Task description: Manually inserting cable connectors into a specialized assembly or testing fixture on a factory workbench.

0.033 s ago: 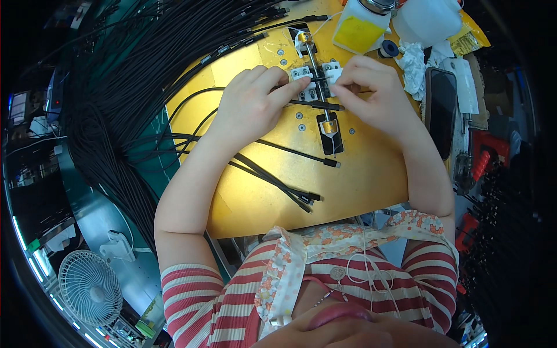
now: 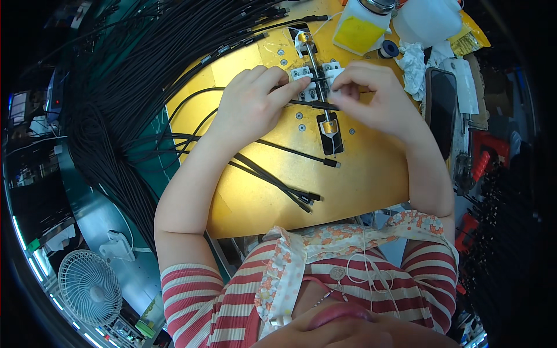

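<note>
A yellow work board (image 2: pixel 360 180) carries a narrow black fixture (image 2: pixel 329 133) with brass parts and white clamp blocks (image 2: pixel 303 73). My left hand (image 2: pixel 252 107) rests on the board left of the fixture, its fingertips pinching a thin black cable (image 2: pixel 316 105) that crosses the fixture. My right hand (image 2: pixel 374 98) comes from the right and pinches the same cable by the right white block, fingers curled. The cable's part under the fingers is hidden.
Several loose black cables (image 2: pixel 278 182) lie on the board near me. A thick bundle of black cables (image 2: pixel 110 87) drapes over the left side. At the back stand a yellow-white bottle (image 2: pixel 360 26), crumpled tissue (image 2: pixel 413 64) and a phone (image 2: pixel 441 110). A small fan (image 2: pixel 90 287) stands at lower left.
</note>
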`<state>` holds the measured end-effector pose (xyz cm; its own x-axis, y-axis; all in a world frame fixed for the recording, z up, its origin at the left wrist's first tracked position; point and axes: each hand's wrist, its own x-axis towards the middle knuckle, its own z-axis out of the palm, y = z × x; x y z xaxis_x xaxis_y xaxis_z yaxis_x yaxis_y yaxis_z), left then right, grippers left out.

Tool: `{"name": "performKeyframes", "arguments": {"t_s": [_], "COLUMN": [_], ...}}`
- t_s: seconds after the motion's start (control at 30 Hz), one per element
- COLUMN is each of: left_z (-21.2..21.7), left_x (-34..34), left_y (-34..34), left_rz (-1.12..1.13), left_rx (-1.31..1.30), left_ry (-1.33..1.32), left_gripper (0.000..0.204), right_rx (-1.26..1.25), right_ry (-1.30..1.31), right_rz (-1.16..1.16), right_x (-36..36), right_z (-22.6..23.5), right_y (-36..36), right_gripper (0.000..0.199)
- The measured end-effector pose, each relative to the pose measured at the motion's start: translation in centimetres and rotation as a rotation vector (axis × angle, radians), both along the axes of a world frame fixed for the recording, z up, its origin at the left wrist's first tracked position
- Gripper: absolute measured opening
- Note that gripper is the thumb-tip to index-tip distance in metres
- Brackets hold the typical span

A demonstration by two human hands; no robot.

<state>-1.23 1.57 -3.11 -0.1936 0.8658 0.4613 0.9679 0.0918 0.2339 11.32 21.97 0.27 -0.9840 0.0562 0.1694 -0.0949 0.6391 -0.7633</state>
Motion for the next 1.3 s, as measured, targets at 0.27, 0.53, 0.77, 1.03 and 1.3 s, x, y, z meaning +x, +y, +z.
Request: {"name": "performKeyframes", "arguments": {"t_s": [0.27, 0.53, 0.77, 1.03, 1.3], "left_z": [0.3, 0.2, 0.3, 1.9, 0.7], "left_x": [0.4, 0.5, -0.4, -0.5, -1.1], "left_y": [0.2, 0.1, -0.2, -1.1, -0.9], "left_rz": [0.008, 0.027, -0.018, -0.075, -0.01], "left_rx": [0.033, 0.024, 0.077, 0.06, -0.196], "left_ry": [-0.046, -0.104, -0.264, -0.497, -0.048], "left_gripper": [0.037, 0.033, 0.031, 0.038, 0.053], "right_rx": [-0.099, -0.021, -0.118, -0.182, -0.111], "right_ry": [0.146, 0.272, 0.297, 0.237, 0.033], "right_rz": [0.216, 0.151, 0.082, 0.015, -0.16], "right_x": [-0.2, -0.4, -0.4, -0.7, -1.1], "right_z": [-0.6, -0.7, -0.9, -1.3, -2.0], "right_y": [0.3, -0.1, -0.4, -0.3, -0.7], "right_gripper": [0.011, 0.009, 0.009, 0.007, 0.012]}}
